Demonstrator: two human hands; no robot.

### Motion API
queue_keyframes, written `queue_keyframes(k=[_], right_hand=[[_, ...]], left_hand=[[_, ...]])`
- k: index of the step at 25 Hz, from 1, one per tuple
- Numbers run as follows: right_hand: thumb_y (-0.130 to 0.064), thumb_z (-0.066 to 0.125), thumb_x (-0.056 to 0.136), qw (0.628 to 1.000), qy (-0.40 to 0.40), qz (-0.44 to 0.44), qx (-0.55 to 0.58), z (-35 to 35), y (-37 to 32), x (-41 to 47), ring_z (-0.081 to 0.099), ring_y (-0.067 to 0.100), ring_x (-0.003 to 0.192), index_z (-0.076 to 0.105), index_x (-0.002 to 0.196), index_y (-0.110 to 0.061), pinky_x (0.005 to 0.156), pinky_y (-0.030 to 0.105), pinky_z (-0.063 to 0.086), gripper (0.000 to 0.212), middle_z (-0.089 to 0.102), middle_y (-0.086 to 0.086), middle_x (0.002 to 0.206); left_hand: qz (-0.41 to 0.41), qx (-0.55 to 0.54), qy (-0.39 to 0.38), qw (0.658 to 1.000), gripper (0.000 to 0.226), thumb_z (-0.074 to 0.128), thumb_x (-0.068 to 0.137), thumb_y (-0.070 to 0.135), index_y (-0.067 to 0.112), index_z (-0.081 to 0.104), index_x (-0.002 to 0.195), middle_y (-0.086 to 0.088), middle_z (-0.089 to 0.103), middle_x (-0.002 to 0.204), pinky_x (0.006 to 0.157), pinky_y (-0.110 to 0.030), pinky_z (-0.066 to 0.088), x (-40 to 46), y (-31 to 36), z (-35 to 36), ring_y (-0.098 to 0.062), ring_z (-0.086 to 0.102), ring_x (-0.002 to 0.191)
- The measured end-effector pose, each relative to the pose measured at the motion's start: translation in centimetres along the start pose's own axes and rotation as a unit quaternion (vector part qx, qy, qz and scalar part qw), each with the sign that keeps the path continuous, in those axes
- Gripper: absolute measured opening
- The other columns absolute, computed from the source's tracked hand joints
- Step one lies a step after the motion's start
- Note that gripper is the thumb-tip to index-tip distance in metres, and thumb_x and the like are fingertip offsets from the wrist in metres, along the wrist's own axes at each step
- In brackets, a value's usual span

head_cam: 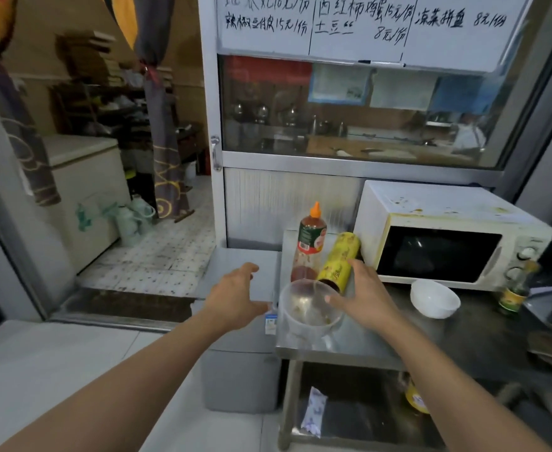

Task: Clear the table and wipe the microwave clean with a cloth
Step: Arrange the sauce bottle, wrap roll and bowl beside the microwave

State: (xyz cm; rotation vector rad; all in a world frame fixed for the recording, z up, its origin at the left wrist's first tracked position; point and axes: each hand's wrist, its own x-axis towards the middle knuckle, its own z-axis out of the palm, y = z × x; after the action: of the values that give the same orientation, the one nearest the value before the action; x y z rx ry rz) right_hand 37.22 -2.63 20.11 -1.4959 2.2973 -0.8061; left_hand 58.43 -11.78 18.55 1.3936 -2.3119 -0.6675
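A stained white microwave (pixel 444 236) stands at the back of the steel table (pixel 431 337). In front of it are a clear plastic bowl (pixel 307 308), a sauce bottle with an orange cap (pixel 310 243), a leaning yellow can (pixel 338 256) and a white bowl (pixel 434 298). My right hand (pixel 362 295) reaches over the clear bowl's right rim, fingers spread, beside the yellow can; whether it touches either is unclear. My left hand (pixel 235 295) hovers just left of the clear bowl, fingers relaxed and holding nothing. No cloth is in view.
A small green-labelled bottle (pixel 514 288) stands at the microwave's right front corner. A grey cabinet (pixel 242 370) adjoins the table's left end. Under the table lie a packet (pixel 313 412) and a yellow container (pixel 414 399). An open doorway lies to the left.
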Motion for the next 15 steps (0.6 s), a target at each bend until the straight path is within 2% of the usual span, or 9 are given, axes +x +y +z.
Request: queue_keyframes(k=[3, 7, 15], right_hand=[[-0.041, 0.073, 0.074, 1.000, -0.003, 0.008, 0.003, 0.7, 0.0, 4.7, 0.040, 0.028, 0.127, 0.022, 0.143, -0.018, 0.102, 0.040, 0.039, 0.089, 0.034, 0.010, 0.141], [-0.037, 0.075, 0.073, 1.000, 0.010, 0.022, 0.002, 1.2, 0.2, 9.4, 0.038, 0.028, 0.130, 0.020, 0.145, -0.017, 0.104, 0.034, 0.034, 0.093, 0.031, 0.012, 0.144], [-0.035, 0.075, 0.073, 0.992, 0.058, 0.114, -0.007, 4.3, 0.2, 16.7, 0.035, 0.024, 0.130, 0.021, 0.146, -0.017, 0.104, 0.034, 0.034, 0.092, 0.033, 0.009, 0.142]], left_hand=[[0.004, 0.010, -0.009, 1.000, 0.075, 0.072, 0.078, 0.036, 0.022, 0.032, 0.139, -0.002, 0.047, 0.138, 0.102, -0.040, 0.042, 4.9, -0.5, 0.4, -0.021, 0.047, 0.124], [0.020, -0.003, -0.031, 0.999, 0.076, 0.073, 0.077, 0.037, 0.022, 0.032, 0.139, -0.002, 0.048, 0.138, 0.102, -0.041, 0.043, 10.4, -0.9, 1.2, -0.021, 0.048, 0.123], [0.115, -0.035, -0.115, 0.986, 0.078, 0.074, 0.076, 0.036, 0.018, 0.032, 0.140, -0.005, 0.047, 0.139, 0.103, -0.042, 0.041, 24.0, -3.2, 3.7, -0.023, 0.047, 0.126]])
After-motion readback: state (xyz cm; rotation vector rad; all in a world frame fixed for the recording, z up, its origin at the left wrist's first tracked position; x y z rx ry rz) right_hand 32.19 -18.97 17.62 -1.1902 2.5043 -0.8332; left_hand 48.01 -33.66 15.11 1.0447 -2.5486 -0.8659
